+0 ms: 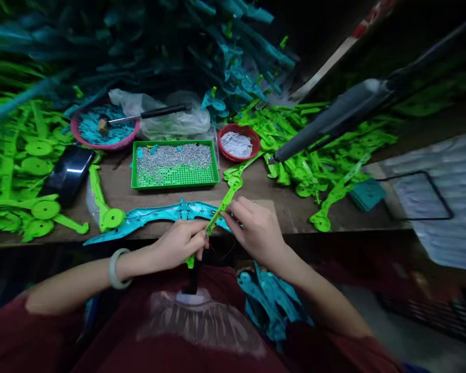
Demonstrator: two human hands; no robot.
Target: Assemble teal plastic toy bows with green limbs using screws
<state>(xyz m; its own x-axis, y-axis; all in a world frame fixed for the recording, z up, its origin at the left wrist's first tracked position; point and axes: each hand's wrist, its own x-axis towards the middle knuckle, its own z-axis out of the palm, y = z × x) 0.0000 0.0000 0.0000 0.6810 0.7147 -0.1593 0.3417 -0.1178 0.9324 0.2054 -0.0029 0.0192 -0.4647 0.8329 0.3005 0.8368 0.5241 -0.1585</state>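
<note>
A long bright green plastic piece (230,194) slants up and away from me over the table's front edge. My left hand (181,241) is closed round its near end. Against its middle, the fingers of my right hand (259,231) are pinched together; anything small between them is hidden. Beneath my hands lies a blue bow-shaped plastic part (151,214) along the table edge. Another green piece with a round disc (112,218) touches its left end.
Behind stand a green tray (174,184) of small metal pieces, a pink basin (118,146) with a hammer (143,115), and a red basket (238,157). A powered screwdriver (334,116) hangs at right. Green parts (301,166) pile both sides; a phone (68,171) lies left.
</note>
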